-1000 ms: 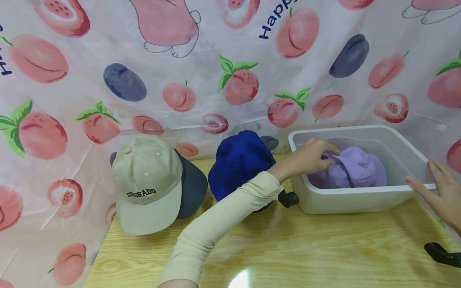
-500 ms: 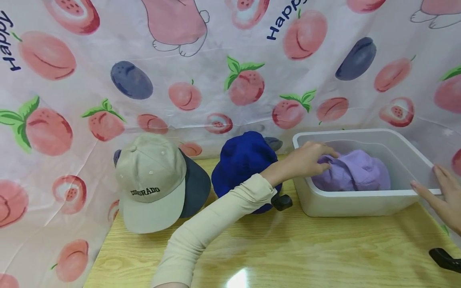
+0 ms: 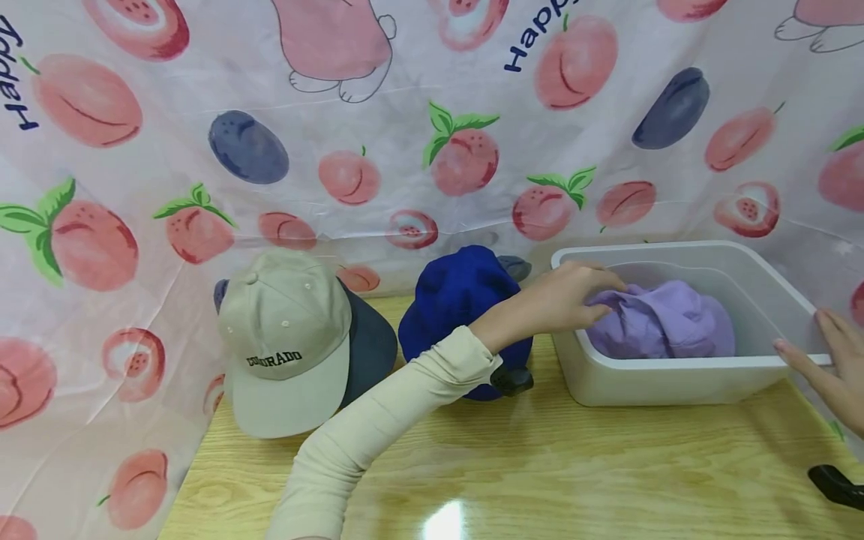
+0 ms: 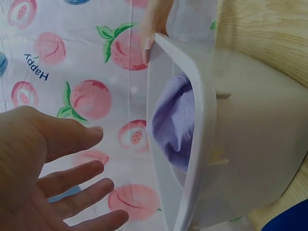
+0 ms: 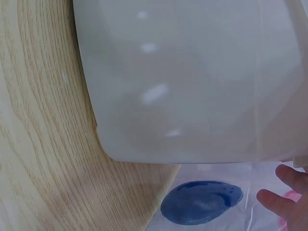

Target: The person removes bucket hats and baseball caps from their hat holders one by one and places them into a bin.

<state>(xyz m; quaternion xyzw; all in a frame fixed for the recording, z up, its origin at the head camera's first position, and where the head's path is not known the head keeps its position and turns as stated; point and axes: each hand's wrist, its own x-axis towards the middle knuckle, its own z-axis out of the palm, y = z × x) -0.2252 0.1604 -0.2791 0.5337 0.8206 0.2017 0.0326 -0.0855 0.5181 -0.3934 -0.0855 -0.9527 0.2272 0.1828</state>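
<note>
A soft lavender hat lies crumpled inside the pale grey plastic bin. My left hand is over the bin's left rim, its fingertips beside the hat's near edge in the head view. In the left wrist view the left hand has spread fingers with nothing between them, apart from the bin. At the bin's right front corner, my right hand touches the rim with thumb and fingers extended. The right wrist view shows two of its fingertips beside the bin's outer wall.
A beige cap lettered COLORADO overlaps a dark cap at the table's left. Between them and the bin sits a blue hat, partly behind my left forearm. A fruit-print cloth hangs behind the wooden table.
My left hand has drawn back to the left, its fingertips coming away from the lavender hat. The right hand stays at the bin's corner. The head view has shifted slightly.
</note>
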